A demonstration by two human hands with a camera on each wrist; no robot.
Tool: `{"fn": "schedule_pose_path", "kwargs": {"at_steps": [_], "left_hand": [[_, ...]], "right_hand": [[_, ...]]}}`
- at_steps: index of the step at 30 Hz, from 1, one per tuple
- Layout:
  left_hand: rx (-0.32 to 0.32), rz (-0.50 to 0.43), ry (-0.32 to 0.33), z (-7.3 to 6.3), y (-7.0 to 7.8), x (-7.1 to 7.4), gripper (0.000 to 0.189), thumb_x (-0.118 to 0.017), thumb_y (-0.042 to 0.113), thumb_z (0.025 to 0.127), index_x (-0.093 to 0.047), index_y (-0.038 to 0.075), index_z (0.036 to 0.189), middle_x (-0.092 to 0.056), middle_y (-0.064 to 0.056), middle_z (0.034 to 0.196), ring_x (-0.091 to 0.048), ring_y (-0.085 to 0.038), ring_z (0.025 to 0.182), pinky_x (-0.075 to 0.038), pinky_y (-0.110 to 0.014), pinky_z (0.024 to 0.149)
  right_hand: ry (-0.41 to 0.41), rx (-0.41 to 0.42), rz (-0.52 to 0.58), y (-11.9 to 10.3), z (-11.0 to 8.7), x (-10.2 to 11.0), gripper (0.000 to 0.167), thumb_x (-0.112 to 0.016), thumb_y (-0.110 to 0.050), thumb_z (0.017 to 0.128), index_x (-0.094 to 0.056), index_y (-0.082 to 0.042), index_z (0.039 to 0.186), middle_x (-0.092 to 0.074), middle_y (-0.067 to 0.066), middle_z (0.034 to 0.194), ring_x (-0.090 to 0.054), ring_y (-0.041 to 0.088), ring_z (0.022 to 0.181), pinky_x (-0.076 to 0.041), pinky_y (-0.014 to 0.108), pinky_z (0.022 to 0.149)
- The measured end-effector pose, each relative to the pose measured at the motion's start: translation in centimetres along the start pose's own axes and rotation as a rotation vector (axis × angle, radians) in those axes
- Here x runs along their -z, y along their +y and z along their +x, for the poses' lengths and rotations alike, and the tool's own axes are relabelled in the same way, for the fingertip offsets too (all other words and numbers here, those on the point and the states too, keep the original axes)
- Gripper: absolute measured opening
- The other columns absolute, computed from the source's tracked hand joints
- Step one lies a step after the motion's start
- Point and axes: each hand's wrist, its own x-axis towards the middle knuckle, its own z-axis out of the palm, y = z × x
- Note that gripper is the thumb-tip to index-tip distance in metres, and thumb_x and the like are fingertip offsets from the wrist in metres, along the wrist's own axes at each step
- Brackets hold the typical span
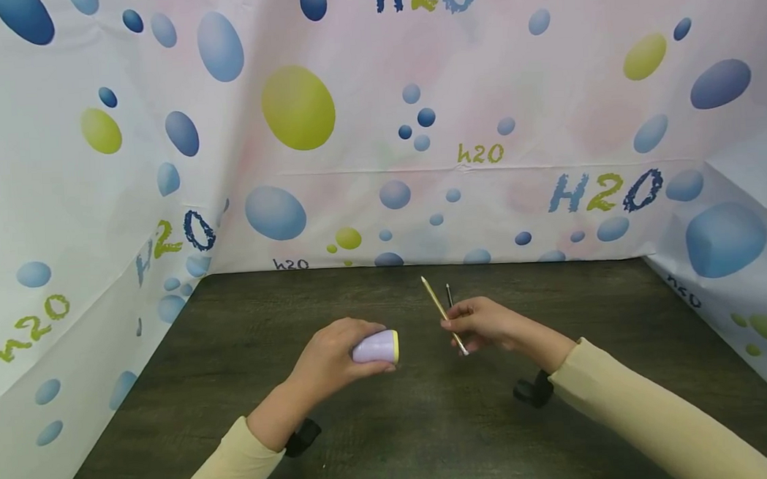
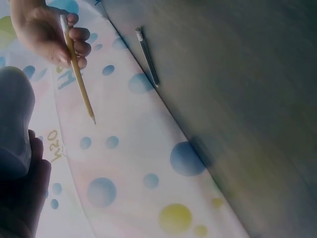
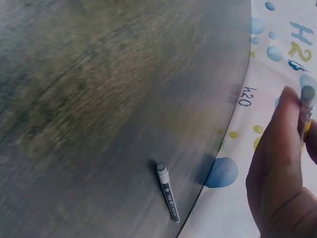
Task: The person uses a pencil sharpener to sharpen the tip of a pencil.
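My left hand [image 1: 324, 354] grips a lavender, tapered, cup-like object [image 1: 373, 348] with a yellow rim, tilted on its side above the table. In the left wrist view this object [image 2: 15, 119] looks grey-blue in shadow, and its rim is out of sight. A yellow pencil [image 1: 435, 298] is pinched in my right hand [image 1: 487, 325], its point up and to the left, its eraser end low. On the table beyond that hand lies a dark pencil [image 1: 449, 294]; the right wrist view shows it whole [image 3: 167, 192], with print along its barrel.
The dark wood-grain table [image 1: 395, 429] extends under both arms. White cloth with bubble prints and "H2O" lettering [image 1: 605, 193] hangs behind the table and along its left and right sides. A black wrist strap piece [image 1: 533, 389] shows under the right wrist, another [image 1: 302, 438] under the left.
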Motion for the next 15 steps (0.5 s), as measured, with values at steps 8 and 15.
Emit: {"fn": "schedule_pose_path", "kwargs": {"at_steps": [8, 15], "left_hand": [[0.007, -0.002, 0.002, -0.1, -0.2, -0.2, 0.049, -0.092, 0.031, 0.073, -0.076, 0.008, 0.112, -0.078, -0.004, 0.101, -0.070, -0.016, 0.086, -0.054, -0.026, 0.068], [0.026, -0.017, -0.007, -0.1, -0.1, -0.3, 0.049, -0.093, 0.031, 0.073, -0.076, 0.007, 0.112, -0.078, -0.004, 0.101, -0.070, -0.017, 0.087, -0.055, -0.027, 0.069]], "right_hand": [[0.023, -0.005, -0.035, -0.6, 1.1, 0.0, 0.046, -0.057, -0.020, 0.106, -0.051, 0.010, 0.140, -0.068, 0.015, 0.107, -0.067, 0.016, 0.092, -0.061, 0.030, 0.074], [0.034, -0.014, -0.045, -1.1, 2.0, -0.2, 0.048, -0.056, -0.021, 0.106, -0.050, 0.009, 0.143, -0.065, 0.012, 0.108, -0.062, 0.013, 0.090, -0.060, 0.031, 0.077]]}}
